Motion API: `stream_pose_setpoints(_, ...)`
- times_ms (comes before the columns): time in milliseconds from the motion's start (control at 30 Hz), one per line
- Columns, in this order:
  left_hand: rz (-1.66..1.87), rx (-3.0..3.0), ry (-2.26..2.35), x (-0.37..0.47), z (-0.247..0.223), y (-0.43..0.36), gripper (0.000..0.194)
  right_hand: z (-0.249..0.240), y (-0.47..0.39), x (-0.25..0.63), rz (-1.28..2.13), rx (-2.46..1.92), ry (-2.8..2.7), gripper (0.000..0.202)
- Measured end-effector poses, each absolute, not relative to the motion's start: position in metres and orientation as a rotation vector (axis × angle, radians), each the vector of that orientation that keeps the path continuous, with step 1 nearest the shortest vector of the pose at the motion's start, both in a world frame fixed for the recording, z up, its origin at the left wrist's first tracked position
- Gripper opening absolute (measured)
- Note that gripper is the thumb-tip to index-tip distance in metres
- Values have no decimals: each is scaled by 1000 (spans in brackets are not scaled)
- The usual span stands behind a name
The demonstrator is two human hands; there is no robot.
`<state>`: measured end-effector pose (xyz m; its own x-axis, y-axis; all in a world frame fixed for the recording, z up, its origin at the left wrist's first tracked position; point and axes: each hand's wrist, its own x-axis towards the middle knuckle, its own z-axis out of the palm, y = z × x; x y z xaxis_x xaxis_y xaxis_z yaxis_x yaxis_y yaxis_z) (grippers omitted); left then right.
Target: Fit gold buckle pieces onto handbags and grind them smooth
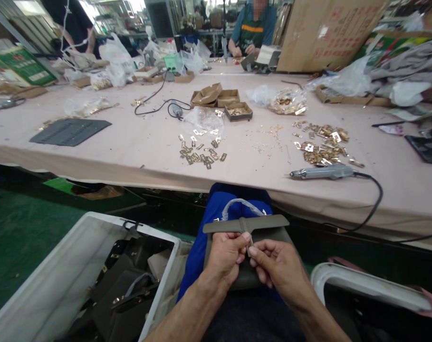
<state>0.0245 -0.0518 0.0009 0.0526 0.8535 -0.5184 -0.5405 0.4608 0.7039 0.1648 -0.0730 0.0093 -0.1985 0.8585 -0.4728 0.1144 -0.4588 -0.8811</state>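
A dark olive handbag lies across my lap, its flap toward the table and its handle wrapped in clear plastic. My left hand is closed at the middle of the flap, thumb and fingers pinching the narrow strap tab there. Opposite it, my right hand pinches a small gold-coloured metal fitting at the end of that tab. The fingertips of both hands nearly meet and partly hide the fitting. Blue cloth lies under the bag.
On the table lie loose metal plates, a heap of gold fittings, a corded electric screwdriver and small cardboard boxes. A white bin of bags stands left, a white-rimmed container right. A co-worker sits opposite.
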Motion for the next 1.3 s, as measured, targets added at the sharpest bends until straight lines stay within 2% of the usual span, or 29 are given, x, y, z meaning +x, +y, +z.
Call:
stream_pose_setpoints(200,1086,397,1080,25,-1,-52,32,3,-74,163,1665,-1469,-1227,42)
stream_pose_setpoints(467,1009,403,987,17,-1,-55,40,-2,-73,172,1903,-1289,-1187,46)
stream_pose_setpoints(700,1031,421,985,17,1,-56,40,-2,-76,172,1686,-1379,-1222,40)
stream_pose_setpoints(1300,1034,402,951,17,0,-55,41,6,-69,168,1769,-1276,-1069,44)
